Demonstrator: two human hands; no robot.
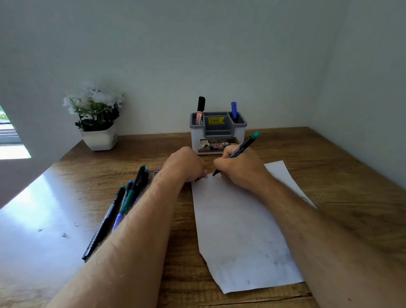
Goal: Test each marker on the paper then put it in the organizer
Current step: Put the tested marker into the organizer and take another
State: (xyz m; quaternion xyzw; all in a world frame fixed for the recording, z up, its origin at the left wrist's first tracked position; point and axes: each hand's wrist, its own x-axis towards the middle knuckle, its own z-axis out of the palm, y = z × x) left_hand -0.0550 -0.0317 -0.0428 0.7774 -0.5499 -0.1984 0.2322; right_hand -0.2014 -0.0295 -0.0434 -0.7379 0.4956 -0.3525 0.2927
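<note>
My right hand (240,168) grips a black marker with a green end (242,147), its tip touching the top of the white paper (238,227). A few ink marks show on the sheet by the tip. My left hand (186,165) rests with curled fingers on the paper's top left corner; whether it holds the cap is hidden. Several more markers (120,207) lie in a row on the table, partly under my left forearm. The grey and white organizer (218,135) stands behind my hands with a black marker (200,108) and a blue marker (234,111) upright in it.
A white pot of white flowers (97,117) stands at the back left of the wooden table (340,193). Walls close in behind and to the right. The table's left edge runs diagonally, with a window beyond it.
</note>
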